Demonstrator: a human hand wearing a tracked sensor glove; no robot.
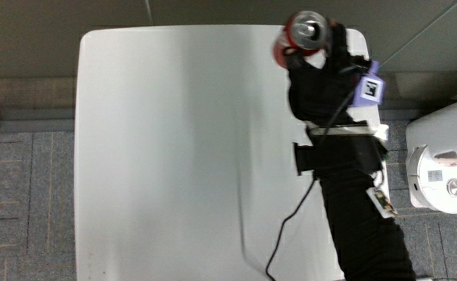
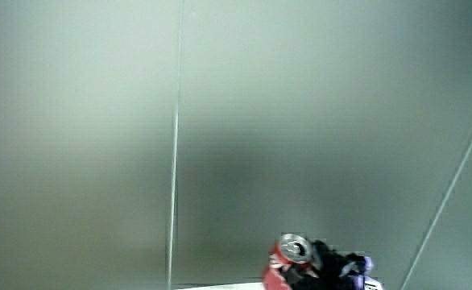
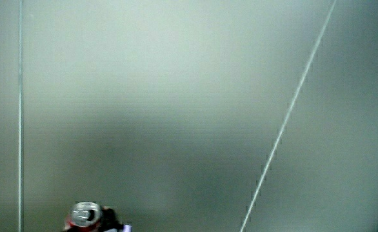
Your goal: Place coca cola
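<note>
A red Coca-Cola can (image 1: 302, 33) with a silver top stands upright near a corner of the white table (image 1: 174, 140), at the edge farthest from the person. The gloved hand (image 1: 326, 66) wraps its fingers around the can's side; the patterned cube (image 1: 370, 88) sits on its back. The forearm runs from the hand toward the person along the table's edge. In both side views the can (image 2: 288, 259) (image 3: 84, 215) and a bit of the glove (image 2: 333, 267) show low against a pale wall.
A black cable (image 1: 291, 222) trails from the forearm across the table toward the person. A white appliance (image 1: 443, 160) stands on the floor beside the table. Grey carpet tiles surround the table.
</note>
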